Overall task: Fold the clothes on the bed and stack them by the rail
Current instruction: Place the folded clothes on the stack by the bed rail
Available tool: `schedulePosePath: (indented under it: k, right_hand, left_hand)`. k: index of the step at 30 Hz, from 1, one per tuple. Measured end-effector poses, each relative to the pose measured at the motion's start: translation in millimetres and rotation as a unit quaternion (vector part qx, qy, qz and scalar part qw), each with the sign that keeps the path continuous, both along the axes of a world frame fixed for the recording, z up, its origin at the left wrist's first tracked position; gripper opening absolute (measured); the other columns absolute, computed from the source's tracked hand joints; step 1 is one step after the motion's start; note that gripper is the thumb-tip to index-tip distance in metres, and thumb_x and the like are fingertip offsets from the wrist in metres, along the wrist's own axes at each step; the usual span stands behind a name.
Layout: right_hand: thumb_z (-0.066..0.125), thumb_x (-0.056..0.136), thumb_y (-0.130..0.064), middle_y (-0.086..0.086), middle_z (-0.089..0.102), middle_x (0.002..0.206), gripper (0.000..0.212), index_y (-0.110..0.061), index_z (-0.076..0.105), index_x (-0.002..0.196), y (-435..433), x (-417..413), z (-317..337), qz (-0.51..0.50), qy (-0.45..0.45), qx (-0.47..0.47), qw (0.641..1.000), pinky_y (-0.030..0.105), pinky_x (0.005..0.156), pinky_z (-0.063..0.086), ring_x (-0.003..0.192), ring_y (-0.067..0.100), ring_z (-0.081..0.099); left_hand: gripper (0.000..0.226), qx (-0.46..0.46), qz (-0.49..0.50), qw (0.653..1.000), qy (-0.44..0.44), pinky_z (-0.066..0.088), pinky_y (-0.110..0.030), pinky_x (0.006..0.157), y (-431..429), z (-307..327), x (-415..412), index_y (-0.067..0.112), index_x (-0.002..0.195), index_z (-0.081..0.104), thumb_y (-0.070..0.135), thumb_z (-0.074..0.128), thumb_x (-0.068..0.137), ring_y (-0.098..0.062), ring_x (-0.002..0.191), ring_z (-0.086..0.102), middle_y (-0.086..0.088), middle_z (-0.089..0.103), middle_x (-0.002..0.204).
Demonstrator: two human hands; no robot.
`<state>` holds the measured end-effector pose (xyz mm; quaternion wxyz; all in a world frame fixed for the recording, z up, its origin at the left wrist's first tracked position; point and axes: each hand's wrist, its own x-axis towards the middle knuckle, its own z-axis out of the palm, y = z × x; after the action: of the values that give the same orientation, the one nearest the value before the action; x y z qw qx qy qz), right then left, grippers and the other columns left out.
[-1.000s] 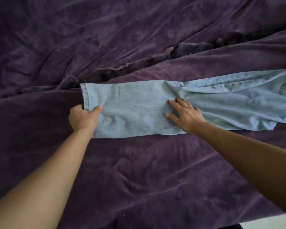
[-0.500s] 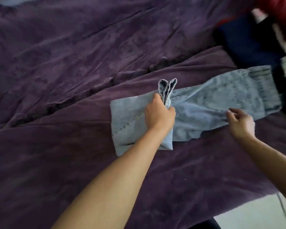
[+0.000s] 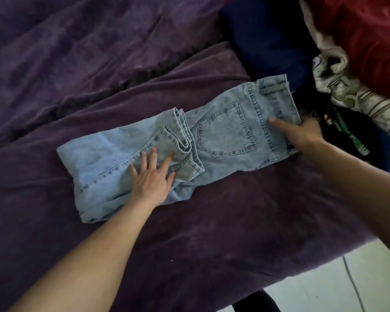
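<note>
Jeans [image 3: 223, 134]: how far along are they?

— One fold in, I judge. They lie flat across the purple bedspread [image 3: 189, 233], near its front edge, with the legs doubled back so the hems [image 3: 185, 140] sit just beside the back pocket [image 3: 225, 134]. Your left hand [image 3: 152, 179] lies flat on the doubled legs, fingers straight and spread, pressing them down. Your right hand [image 3: 302, 134] pinches the waistband [image 3: 279, 95] end, thumb on top and fingers tucked under the edge.

— So what is left on this pair?

— Probably one more fold, waistband over onto the legs. Then you carry them to the rail, which I cannot see from here. No folded stack shows either.

— And after that?

— Most of the job. A heap of unfolded clothes [image 3: 347, 91] touches the waistband end on your right: something dark blue, something red, a pale printed piece, something black. None of it looks folded yet.
</note>
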<state>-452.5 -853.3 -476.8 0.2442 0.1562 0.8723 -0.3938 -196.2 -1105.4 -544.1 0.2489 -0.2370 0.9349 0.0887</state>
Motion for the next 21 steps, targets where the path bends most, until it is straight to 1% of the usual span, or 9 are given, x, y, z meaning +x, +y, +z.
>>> schedulePosePath:
  k: [3,5,8,11,14,15,17,19,21]
  right_hand:
    - [0.087,0.063,-0.041,-0.008,0.063,0.083,0.046,-0.017,0.058,0.09,-9,6,10,-0.026,-0.045,-0.078,0.996,0.023,0.056,0.049,0.068,0.008,0.062]
    - [0.084,0.069,-0.034,-0.005,0.069,0.081,0.034,-0.016,0.059,0.084,-18,13,31,-0.041,-0.058,-0.144,0.987,0.022,0.05,0.053,0.066,0.01,0.069]
    - [0.078,0.078,-0.028,0.001,0.075,0.083,0.021,-0.013,0.068,0.089,-43,32,78,-0.015,-0.03,-0.241,0.97,0.031,0.058,0.059,0.075,0.018,0.073]
    - [0.073,0.083,-0.029,-0.001,0.075,0.087,0.021,-0.013,0.07,0.096,-87,61,126,0.088,0.023,-0.276,0.957,0.029,0.062,0.059,0.081,0.018,0.073]
    - [0.068,0.084,-0.034,0.002,0.074,0.089,0.022,-0.014,0.067,0.094,-150,103,152,0.232,0.091,-0.235,0.939,0.041,0.074,0.058,0.085,0.021,0.071]
    - [0.066,0.083,-0.037,0.003,0.072,0.088,0.024,-0.014,0.065,0.092,-173,122,153,0.284,0.12,-0.202,0.929,0.042,0.075,0.056,0.085,0.023,0.069]
    - [0.061,0.085,-0.041,0.006,0.069,0.087,0.028,-0.015,0.059,0.094,-220,165,144,0.382,0.172,-0.125,0.899,0.036,0.071,0.049,0.086,0.029,0.064]
    - [0.054,0.09,-0.041,0.011,0.068,0.095,0.032,-0.017,0.054,0.112,-261,212,120,0.47,0.181,-0.053,0.862,0.038,0.072,0.047,0.091,0.035,0.061]
    - [0.049,0.094,-0.036,0.015,0.065,0.109,0.04,-0.016,0.046,0.128,-290,255,88,0.549,0.14,0.002,0.824,0.041,0.08,0.048,0.1,0.036,0.06]
  left_hand:
    - [0.053,0.013,-0.032,0.999,0.009,0.009,-0.057,0.116,3,9,13,0.043,0.148,0.003,0.051,0.021,0.099,-0.028,0.147,-0.007,-0.002,-0.007,0.161]
    - [0.053,0.019,-0.023,0.999,0.045,0.016,-0.051,0.116,3,24,25,0.038,0.149,0.018,0.046,0.032,0.099,-0.027,0.147,0.007,-0.004,0.008,0.16]
    - [0.047,0.021,0.09,0.984,0.153,0.035,-0.048,0.106,-9,52,43,0.017,0.138,0.048,0.031,0.053,0.094,-0.033,0.132,0.039,-0.013,0.041,0.144]
    - [0.036,0.017,0.191,0.951,0.243,0.045,-0.049,0.092,-38,75,69,0.004,0.122,0.059,0.013,0.061,0.087,-0.039,0.11,0.053,-0.017,0.056,0.12]
    - [0.029,0.0,0.299,0.913,0.278,0.045,-0.049,0.088,-74,99,106,0.003,0.115,0.062,0.007,0.06,0.086,-0.04,0.106,0.054,-0.02,0.057,0.114]
    - [0.028,-0.005,0.333,0.899,0.284,0.044,-0.049,0.091,-87,105,121,0.004,0.115,0.062,0.007,0.058,0.087,-0.04,0.107,0.053,-0.02,0.057,0.115]
    - [0.029,-0.024,0.382,0.879,0.285,0.043,-0.047,0.092,-113,114,154,0.004,0.117,0.061,0.006,0.056,0.089,-0.04,0.108,0.054,-0.02,0.056,0.118]
    - [0.031,-0.04,0.411,0.868,0.277,0.044,-0.046,0.089,-137,119,187,0.004,0.119,0.06,0.005,0.054,0.089,-0.041,0.105,0.055,-0.022,0.054,0.119]
    - [0.031,-0.052,0.431,0.858,0.274,0.044,-0.044,0.086,-155,119,213,0.003,0.118,0.061,0.003,0.054,0.088,-0.042,0.102,0.056,-0.022,0.054,0.118]
